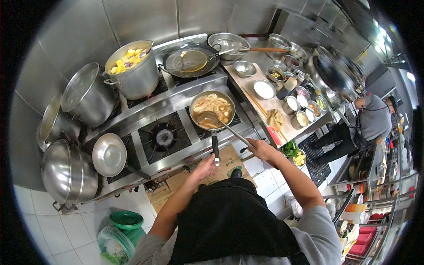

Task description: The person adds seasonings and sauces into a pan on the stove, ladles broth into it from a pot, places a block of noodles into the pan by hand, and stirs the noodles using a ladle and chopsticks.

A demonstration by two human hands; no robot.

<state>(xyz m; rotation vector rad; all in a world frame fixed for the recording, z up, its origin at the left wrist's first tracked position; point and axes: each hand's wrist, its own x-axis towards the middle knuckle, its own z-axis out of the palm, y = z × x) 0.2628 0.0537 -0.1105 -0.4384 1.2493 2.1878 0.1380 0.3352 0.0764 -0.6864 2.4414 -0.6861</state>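
Observation:
A frying pan [212,93] with food in brown liquid sits on the stove, its black handle [215,148] pointing toward me. My right hand [263,150] is wrapped round the long handle of a metal ladle [240,138], whose bowl lies in the food at the pan's lower left. Just left of the end of the pan's handle is my left hand [206,168], fingers apart, with nothing in it. Whether its fingertips touch the handle I cannot tell.
Left of the pan is a bare burner [164,137]. Behind stand a pot of yellow pieces [132,70] and a black pan [176,66]. Bowls and bottles crowd a board [247,84] at right. A metal pan [109,154] sits left. Another person [373,117] stands far right.

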